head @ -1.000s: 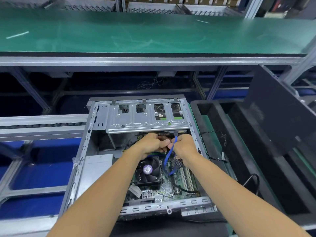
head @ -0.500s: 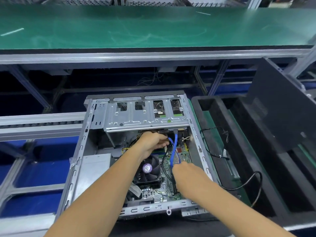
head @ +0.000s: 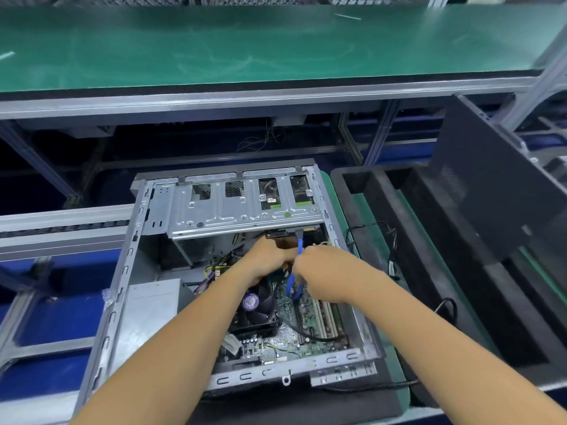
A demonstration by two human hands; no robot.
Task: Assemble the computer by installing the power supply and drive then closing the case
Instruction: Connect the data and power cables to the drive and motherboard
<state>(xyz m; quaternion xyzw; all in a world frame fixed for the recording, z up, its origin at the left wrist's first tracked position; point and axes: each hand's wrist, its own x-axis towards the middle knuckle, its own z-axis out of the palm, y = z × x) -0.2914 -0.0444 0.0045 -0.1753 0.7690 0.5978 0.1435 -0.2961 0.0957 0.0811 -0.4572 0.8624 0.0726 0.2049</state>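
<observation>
While your 2 hands meet under the drive cage [head: 245, 210] inside the open case [head: 122, 271], left hand [head: 270, 259] and right hand [head: 322, 271] curled around the blue cable [head: 300, 245], seat its plug squarely, without kinking.

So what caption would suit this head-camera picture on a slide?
Both hands, left hand and right hand, handle a blue cable inside the open computer case.

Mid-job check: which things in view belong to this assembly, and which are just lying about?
In the job:
open computer case
drive cage
blue cable, both hands at it
left hand
right hand
power supply
black side panel, off, leaning at right

Lying about:
black foam tray
loose black cable
green shelf
</observation>
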